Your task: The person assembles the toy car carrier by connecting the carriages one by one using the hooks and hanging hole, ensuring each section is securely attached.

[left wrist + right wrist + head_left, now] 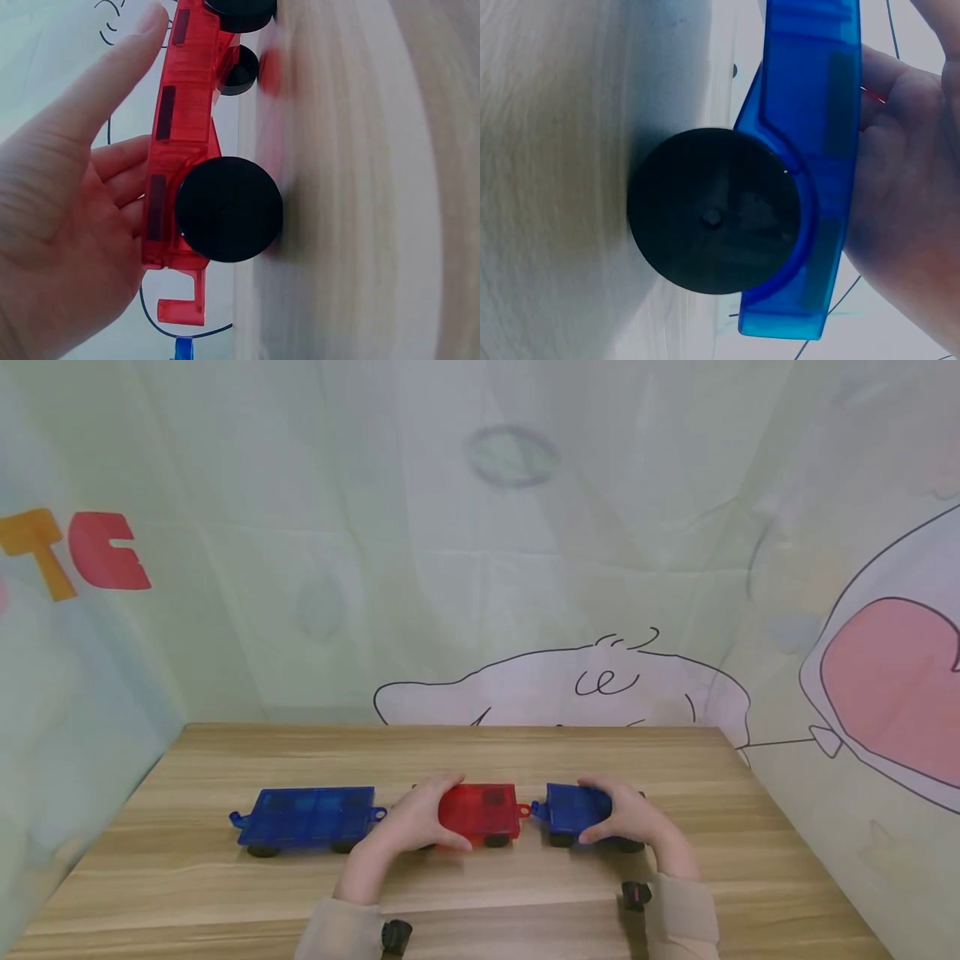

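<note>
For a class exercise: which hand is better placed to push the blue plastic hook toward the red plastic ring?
Probably the right hand: it grips the translucent blue plastic wagon bearing that hook, which faces the ring. The left hand holds the ring's translucent red plastic wagon.

The surface [480, 752] shows a light wood grain. Behind it is a pale greenish cloth [262, 568] with soft folds. At the left of the frame stand an orange letter T [41, 547] and a red letter [108, 550]. A white outlined figure [525, 689] appears at centre, and at right a balloon [892, 677], partly pink. The light is rather even.
</note>
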### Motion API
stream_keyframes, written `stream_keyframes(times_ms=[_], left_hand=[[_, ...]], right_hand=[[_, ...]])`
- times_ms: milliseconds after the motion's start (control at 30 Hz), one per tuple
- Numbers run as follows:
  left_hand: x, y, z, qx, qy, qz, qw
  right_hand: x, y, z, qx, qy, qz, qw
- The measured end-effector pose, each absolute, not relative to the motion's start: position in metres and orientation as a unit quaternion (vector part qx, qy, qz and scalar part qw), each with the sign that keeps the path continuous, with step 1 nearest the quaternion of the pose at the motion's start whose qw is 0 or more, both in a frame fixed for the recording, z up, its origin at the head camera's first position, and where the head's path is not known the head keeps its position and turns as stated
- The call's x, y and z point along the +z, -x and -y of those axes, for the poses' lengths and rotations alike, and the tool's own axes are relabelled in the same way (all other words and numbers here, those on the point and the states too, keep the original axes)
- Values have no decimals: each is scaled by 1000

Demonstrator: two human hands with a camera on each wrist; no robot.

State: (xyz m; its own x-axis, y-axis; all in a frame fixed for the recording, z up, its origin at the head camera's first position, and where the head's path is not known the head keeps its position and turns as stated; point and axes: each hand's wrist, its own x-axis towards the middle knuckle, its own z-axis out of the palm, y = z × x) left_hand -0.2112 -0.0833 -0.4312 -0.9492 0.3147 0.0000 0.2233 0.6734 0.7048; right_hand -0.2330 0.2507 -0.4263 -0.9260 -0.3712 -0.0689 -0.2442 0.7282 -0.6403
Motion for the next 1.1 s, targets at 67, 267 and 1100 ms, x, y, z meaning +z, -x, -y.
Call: stream_keyframes(times_ms=[67, 267, 1100], left_hand=[[-431, 211, 83, 374, -147, -914, 61], [-436, 214, 83, 367, -155, -916, 54], [-442, 215, 83, 356, -153, -921, 43]], right_hand=[[-426, 233, -251, -328, 166, -925, 97], [-426, 232, -251, -328, 164, -925, 98], [-431, 234, -252, -323, 178, -924, 102]])
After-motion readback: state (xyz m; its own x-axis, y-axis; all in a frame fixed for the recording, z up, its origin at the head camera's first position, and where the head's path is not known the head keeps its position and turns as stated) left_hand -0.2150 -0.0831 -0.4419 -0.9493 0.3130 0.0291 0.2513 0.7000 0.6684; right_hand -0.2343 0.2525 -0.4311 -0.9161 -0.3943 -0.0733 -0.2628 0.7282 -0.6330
